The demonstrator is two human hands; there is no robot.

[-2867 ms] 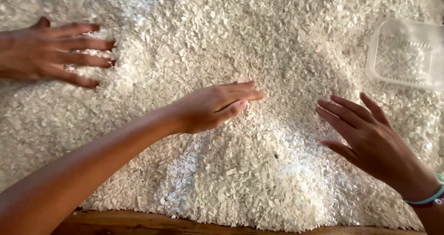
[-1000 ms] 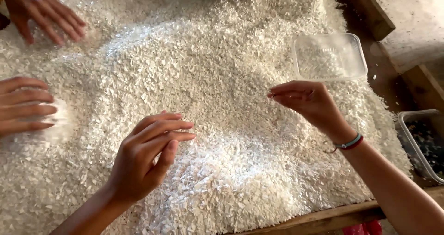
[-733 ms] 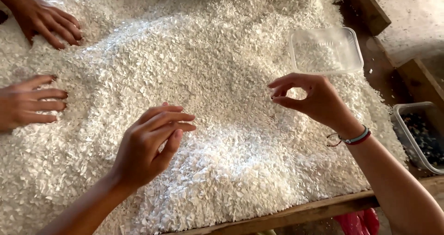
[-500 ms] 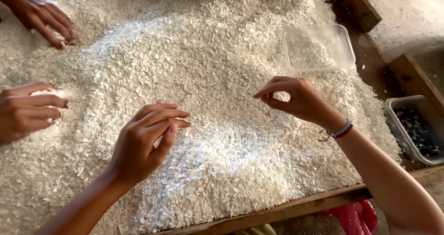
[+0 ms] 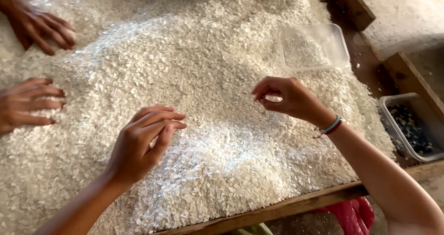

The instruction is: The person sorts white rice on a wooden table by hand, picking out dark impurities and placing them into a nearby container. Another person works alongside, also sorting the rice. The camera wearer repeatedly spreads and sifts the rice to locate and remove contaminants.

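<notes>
Fig.: right hand (image 5: 289, 97), raised since ~1 s ago, pinches white flake nr clear rectangular plastic tub (image 5: 313, 46); left hand (image 5: 141, 142), fingers loosely curled, empty, still on white flake heap (image 5: 208, 124) — sorting ongoing.

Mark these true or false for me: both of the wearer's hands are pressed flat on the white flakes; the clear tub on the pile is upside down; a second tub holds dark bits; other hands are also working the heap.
1. Both hands lie flat on the white flakes. False: the left hand rests on them, but the right hand is raised, fingertips pinched together.
2. The clear tub is upside down. False: it sits open side up, with flakes inside.
3. A second tub holds dark bits. True.
4. Other hands work the heap. True, at the left edge.
</notes>
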